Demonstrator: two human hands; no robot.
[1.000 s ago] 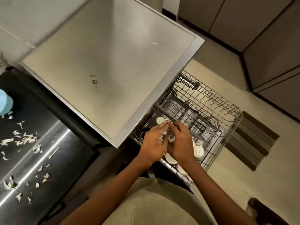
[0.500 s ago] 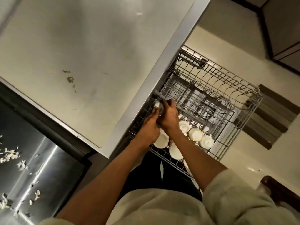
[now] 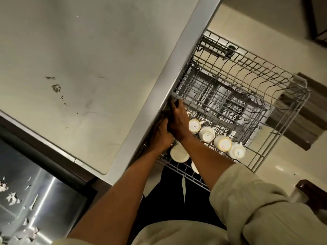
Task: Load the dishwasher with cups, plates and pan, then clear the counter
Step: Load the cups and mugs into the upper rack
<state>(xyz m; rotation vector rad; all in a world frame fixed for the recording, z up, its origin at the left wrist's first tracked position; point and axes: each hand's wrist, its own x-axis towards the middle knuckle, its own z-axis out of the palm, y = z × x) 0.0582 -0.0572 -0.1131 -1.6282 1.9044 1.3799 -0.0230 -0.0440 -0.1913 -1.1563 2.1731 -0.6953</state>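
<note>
I see both hands pressed together at the near corner of the dishwasher rack (image 3: pixel 261 110), tucked under the counter edge (image 3: pixel 178 64). The left hand (image 3: pixel 160 137) and right hand (image 3: pixel 177 122) overlap; whether they grip anything I cannot tell. Beyond the right hand the wire rack lies open, with bare tines. Just right of the hands sit upturned white cups (image 3: pixel 223 143), base print too small to read. Pale counter (image 3: pixel 79 59) left of the hands, cream floor (image 3: pixel 283 175) right of them.
</note>
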